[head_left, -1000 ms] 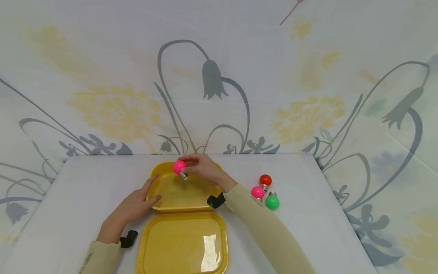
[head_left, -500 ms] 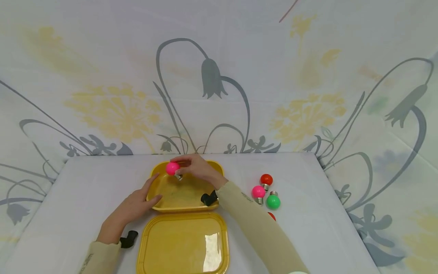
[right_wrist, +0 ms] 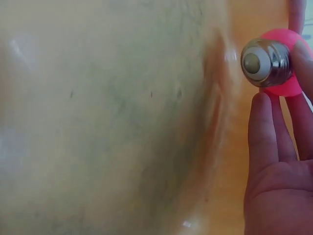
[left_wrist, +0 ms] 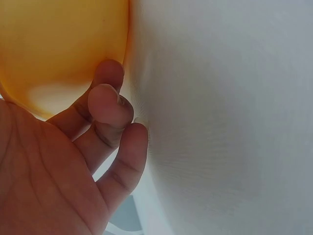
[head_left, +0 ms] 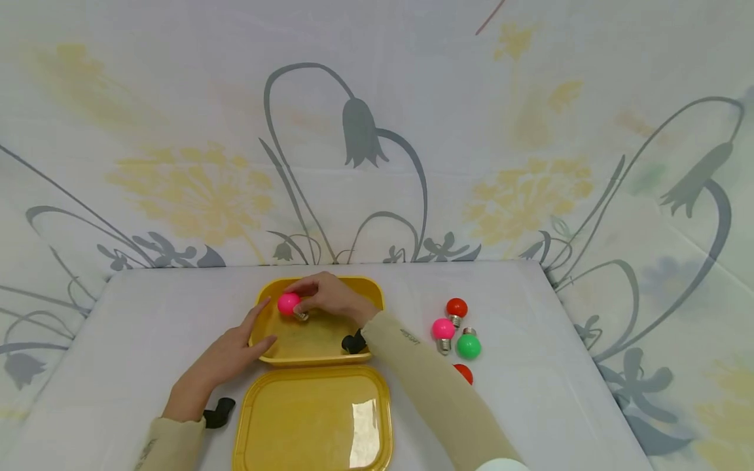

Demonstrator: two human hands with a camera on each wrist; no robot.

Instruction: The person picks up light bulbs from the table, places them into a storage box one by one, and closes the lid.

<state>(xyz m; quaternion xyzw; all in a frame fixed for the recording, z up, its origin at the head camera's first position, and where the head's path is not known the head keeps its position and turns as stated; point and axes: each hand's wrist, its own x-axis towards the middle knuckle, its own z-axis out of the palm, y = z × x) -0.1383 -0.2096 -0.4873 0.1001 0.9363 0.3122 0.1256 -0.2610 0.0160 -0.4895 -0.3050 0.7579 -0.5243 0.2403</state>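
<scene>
A pink light bulb (head_left: 288, 304) with a silver screw base is pinched in my right hand (head_left: 336, 297), low over the left part of a yellow plastic container (head_left: 321, 360). In the right wrist view, the bulb's metal base (right_wrist: 268, 63) faces the camera, with the thumb and fingers around its pink globe. My left hand (head_left: 226, 353) rests at the container's left side, its index finger and thumb stretched over the rim. The left wrist view shows the other fingers (left_wrist: 132, 152) loosely bent beside the container's outer wall (left_wrist: 63, 44).
Before the container lies a yellow lid (head_left: 312, 418). To the right on the white table are a red bulb (head_left: 456, 308), another pink bulb (head_left: 443, 330), a green bulb (head_left: 468, 347) and a second red bulb (head_left: 464, 373), partly behind the right sleeve. A patterned cloth (head_left: 377, 196) rises behind.
My right hand has carried the pink bulb left and then lower into the container. The second red bulb has come into view beside the sleeve. My left hand has stayed at the rim.
</scene>
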